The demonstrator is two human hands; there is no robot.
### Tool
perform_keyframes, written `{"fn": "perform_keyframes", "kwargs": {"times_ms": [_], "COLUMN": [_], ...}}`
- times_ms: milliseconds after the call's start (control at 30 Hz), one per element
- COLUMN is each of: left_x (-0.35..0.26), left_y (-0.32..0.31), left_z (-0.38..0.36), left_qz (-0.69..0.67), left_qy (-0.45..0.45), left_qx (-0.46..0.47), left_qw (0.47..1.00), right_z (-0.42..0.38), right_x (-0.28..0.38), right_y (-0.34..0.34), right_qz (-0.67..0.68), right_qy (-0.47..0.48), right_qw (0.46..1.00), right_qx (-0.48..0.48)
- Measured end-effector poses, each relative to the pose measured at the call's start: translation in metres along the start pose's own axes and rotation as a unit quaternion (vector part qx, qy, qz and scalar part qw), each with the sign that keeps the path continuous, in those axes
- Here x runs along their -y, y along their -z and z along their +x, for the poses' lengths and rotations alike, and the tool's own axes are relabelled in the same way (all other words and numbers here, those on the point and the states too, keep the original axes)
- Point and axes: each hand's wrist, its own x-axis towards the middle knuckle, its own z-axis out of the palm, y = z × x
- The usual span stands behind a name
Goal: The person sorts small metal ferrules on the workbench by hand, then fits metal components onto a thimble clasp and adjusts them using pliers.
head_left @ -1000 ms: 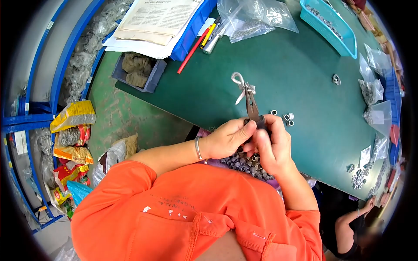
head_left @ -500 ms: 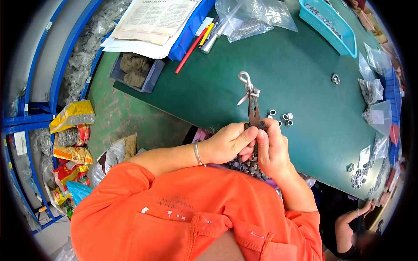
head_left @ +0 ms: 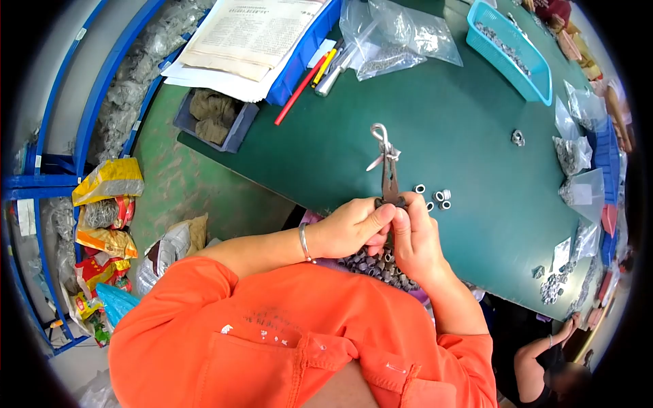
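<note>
Rusty-looking long-nose pliers (head_left: 389, 178) point away from me, over the green tabletop. Both hands close around their near end, thumbs side by side. My left hand (head_left: 358, 226), with a bangle at the wrist, has its fingers curled at the left of the tool. On the other side, my right hand (head_left: 416, 245) grips with bent fingers. Dark pieces show between the fingertips, mostly covered. A bent metal rod (head_left: 378, 129) with a looped end and a pale strip lies at the far tip of the pliers. Many small dark rings (head_left: 384, 272) fill a container below my hands.
Several silvery rings (head_left: 441, 197) stand on the green table (head_left: 326, 160) right of the pliers. Farther off are a turquoise basket (head_left: 544, 81), plastic bags of parts (head_left: 388, 41), pens (head_left: 299, 92) and a small bin with cloth (head_left: 235, 129). Another person's arm (head_left: 534, 360) is at lower right.
The view has shifted slightly. Both hands keep hold of the pliers, which now point more nearly straight away from me.
</note>
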Motion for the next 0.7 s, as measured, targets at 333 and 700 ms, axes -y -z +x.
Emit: {"fn": "perform_keyframes", "kwargs": {"times_ms": [333,700], "left_x": [0.000,-0.026], "left_y": [0.050,0.044], "left_z": [0.005,0.009], "left_qz": [-0.091,-0.066], "left_qy": [-0.096,-0.176], "left_qx": [-0.085,-0.174], "left_qw": [0.988,0.967], "right_z": [0.010,0.014], "right_x": [-0.005,-0.013], "right_y": [0.032,0.037], "right_qz": [0.213,0.329], "right_qy": [-0.061,-0.103], "right_qw": [0.973,0.926], "right_qx": [0.067,0.153]}}
